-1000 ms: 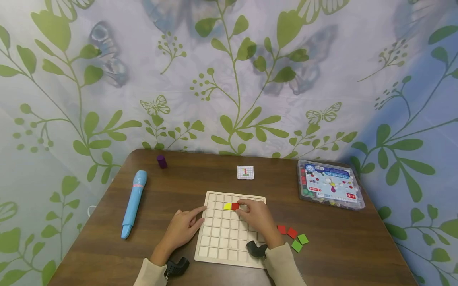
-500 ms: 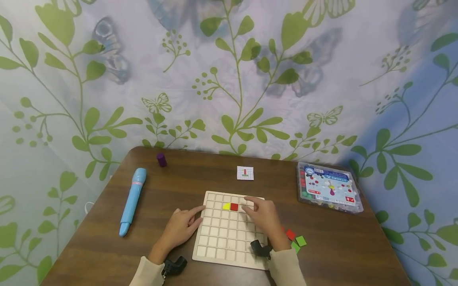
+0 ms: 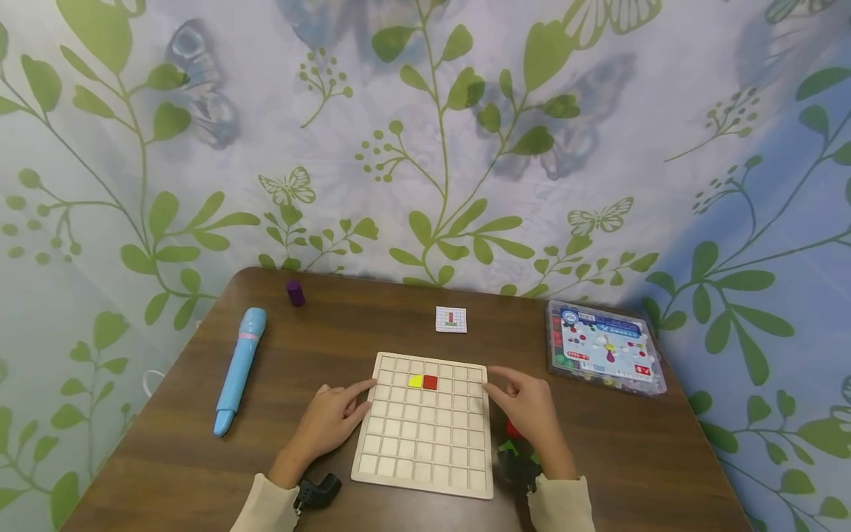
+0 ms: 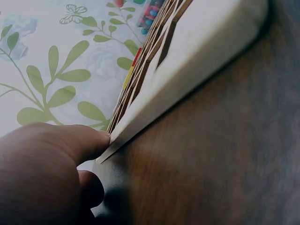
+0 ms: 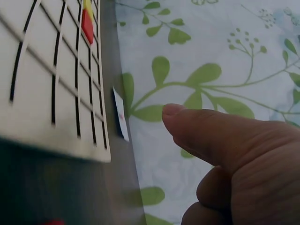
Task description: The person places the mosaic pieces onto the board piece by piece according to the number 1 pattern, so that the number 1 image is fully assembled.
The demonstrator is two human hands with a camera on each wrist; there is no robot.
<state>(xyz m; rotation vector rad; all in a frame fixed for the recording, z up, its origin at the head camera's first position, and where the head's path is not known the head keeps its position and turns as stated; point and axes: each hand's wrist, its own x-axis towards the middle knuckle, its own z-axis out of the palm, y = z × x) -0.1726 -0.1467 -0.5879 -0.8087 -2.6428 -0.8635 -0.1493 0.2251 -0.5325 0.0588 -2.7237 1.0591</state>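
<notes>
A pale wooden grid board (image 3: 425, 443) lies flat on the brown table. In its second row sit a yellow tile (image 3: 415, 381) and a red tile (image 3: 430, 382), side by side. My left hand (image 3: 351, 401) rests on the table with straight fingers touching the board's left edge (image 4: 197, 61). My right hand (image 3: 512, 390) hovers just off the board's right edge, fingers relaxed and holding nothing. It partly covers loose tiles; a red tile (image 3: 512, 428) and a green one (image 3: 508, 447) peek out beneath it. The right wrist view shows the board (image 5: 47, 93) and the red tile (image 5: 87, 21).
A small pattern card (image 3: 450, 319) lies beyond the board. A clear plastic box of coloured pieces (image 3: 605, 346) stands at the right rear. A blue pen (image 3: 238, 369) lies at the left, a purple cylinder (image 3: 295, 292) at the back left. A leaf-patterned curtain surrounds the table.
My right hand has lifted off the board near the red tile and moved right, past the board's edge, over the loose tiles. The left hand has stayed at the left edge.
</notes>
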